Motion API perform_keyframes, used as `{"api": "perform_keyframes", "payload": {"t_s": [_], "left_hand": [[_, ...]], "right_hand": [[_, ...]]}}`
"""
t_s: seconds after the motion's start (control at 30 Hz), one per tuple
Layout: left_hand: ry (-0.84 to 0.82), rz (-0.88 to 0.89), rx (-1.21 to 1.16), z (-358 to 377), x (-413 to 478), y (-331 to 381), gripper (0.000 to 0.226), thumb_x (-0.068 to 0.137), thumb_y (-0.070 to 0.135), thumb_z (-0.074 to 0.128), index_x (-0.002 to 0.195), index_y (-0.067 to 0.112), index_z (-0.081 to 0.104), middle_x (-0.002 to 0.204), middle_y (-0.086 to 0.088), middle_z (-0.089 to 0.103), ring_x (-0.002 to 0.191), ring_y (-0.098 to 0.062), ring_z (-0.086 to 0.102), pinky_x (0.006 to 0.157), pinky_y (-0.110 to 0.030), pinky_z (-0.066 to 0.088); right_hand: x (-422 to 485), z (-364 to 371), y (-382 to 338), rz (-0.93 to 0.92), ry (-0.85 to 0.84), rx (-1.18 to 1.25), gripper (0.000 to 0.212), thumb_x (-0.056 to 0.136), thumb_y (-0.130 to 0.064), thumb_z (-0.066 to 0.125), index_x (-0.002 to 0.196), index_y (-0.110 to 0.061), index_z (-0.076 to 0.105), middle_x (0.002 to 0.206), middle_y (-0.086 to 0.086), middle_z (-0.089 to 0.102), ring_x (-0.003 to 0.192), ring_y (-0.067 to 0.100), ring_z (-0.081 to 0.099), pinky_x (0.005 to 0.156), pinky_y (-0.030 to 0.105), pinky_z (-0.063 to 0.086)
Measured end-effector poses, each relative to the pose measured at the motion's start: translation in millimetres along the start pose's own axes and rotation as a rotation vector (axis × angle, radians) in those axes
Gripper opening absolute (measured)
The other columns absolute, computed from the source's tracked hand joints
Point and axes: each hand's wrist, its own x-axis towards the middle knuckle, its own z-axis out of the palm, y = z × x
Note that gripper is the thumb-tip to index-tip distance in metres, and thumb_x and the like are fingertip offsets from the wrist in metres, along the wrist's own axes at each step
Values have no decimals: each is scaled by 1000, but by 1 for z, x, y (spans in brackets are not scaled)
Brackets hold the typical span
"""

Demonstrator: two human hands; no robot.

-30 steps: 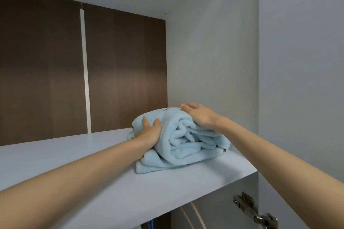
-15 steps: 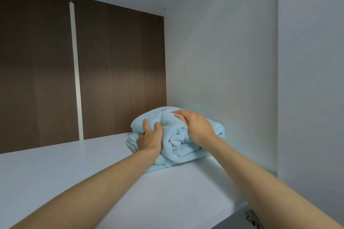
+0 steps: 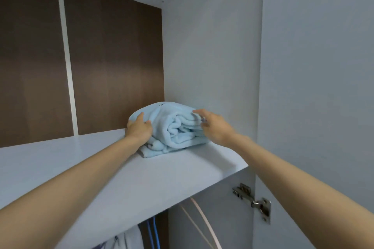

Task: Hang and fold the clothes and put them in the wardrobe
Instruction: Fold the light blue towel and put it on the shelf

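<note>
A folded light-blue fleece garment lies on the white top shelf of the wardrobe, pushed into the back right corner. My left hand cups the bundle's left side, thumb up on the fabric. On the right, my right hand is slightly blurred, with only its fingertips touching the top right edge and its fingers loosely spread. Part of the bundle's lower left edge is hidden behind my left hand.
The wardrobe's brown back panel and white side wall close in the corner. The open door stands at the right, with a metal hinge. Below the shelf hang a pale hanger and some clothes.
The bundle has been pushed back towards the corner. My right hand has slid off the top of it to its right edge. My left hand stays on the left side.
</note>
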Motion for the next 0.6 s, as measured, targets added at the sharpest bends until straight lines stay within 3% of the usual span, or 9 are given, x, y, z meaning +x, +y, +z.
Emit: {"api": "perform_keyframes", "payload": {"t_s": [0.07,0.13,0.2,0.3,0.4,0.47,0.6], "left_hand": [[3,87,-8,-11,-25,15,52,102,26,31,152,19,18,157,-13,19,143,-29,20,115,-38,20],[-16,180,-30,-20,-56,32,52,103,26,31,152,21,18,156,-7,25,138,-21,33,112,-33,23],[-43,262,-85,-26,-93,51,51,103,24,32,152,21,18,152,-4,33,116,-11,49,100,-23,27],[-27,342,-162,-29,-157,71,50,103,25,33,151,23,21,135,-6,50,96,-9,49,80,-11,33],[1,374,-219,-23,-227,78,48,103,28,33,150,28,24,146,-2,40,125,-14,43,93,-10,27],[-21,370,-263,-15,-275,75,47,103,29,34,149,30,25,148,1,38,121,-9,40,82,-10,24],[-80,359,-340,-4,-364,67,46,101,34,37,147,37,28,144,6,42,119,-6,42,91,-19,26]], "right_hand": [[-21,-16,-4,30,67,49,51,93,-2,37,140,-20,43,138,7,50,119,26,50,97,35,43],[-44,-32,-9,35,134,91,50,92,-3,38,138,-22,45,138,4,50,114,22,53,92,33,45],[-72,-50,-15,25,196,138,47,93,-5,40,136,-23,46,136,1,52,106,18,54,85,28,43],[-125,-75,-22,4,260,205,42,95,-7,42,134,-21,49,132,0,55,97,12,53,84,23,39],[-190,-103,-24,-3,292,226,38,95,-9,43,130,-21,53,127,-2,58,96,10,53,82,21,39],[-235,-119,-23,1,281,228,35,95,-12,44,127,-23,55,124,-6,59,93,10,55,80,20,40],[-323,-137,-22,12,197,195,31,96,-17,46,124,-26,56,119,-12,60,83,-3,55,68,8,41]]}}
